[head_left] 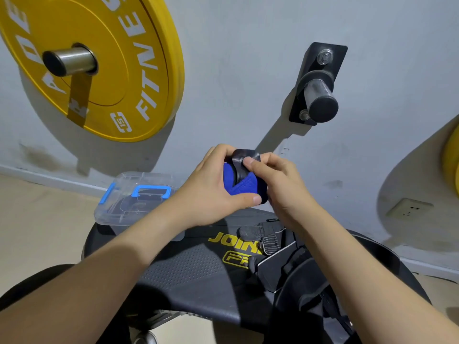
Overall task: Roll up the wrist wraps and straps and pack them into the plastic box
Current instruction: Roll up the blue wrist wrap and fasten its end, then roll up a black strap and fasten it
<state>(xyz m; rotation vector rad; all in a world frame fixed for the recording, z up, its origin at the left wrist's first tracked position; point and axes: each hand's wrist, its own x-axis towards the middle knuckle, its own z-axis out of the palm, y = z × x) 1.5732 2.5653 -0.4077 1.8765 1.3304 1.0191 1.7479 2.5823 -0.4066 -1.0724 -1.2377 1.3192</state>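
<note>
A blue and black wrist wrap, wound into a roll, is held up above the bench between both hands. My left hand grips it from the left, thumb under the roll. My right hand pinches the black strap end at the top of the roll. The clear plastic box with blue latches and handle sits on the far left end of the bench, its lid on. More black wraps and straps lie in a loose heap on the bench under my right forearm.
The black padded bench with yellow lettering carries the box and straps. On the wall hang a yellow weight plate at upper left and a bare black peg at upper right. A wall socket sits low right.
</note>
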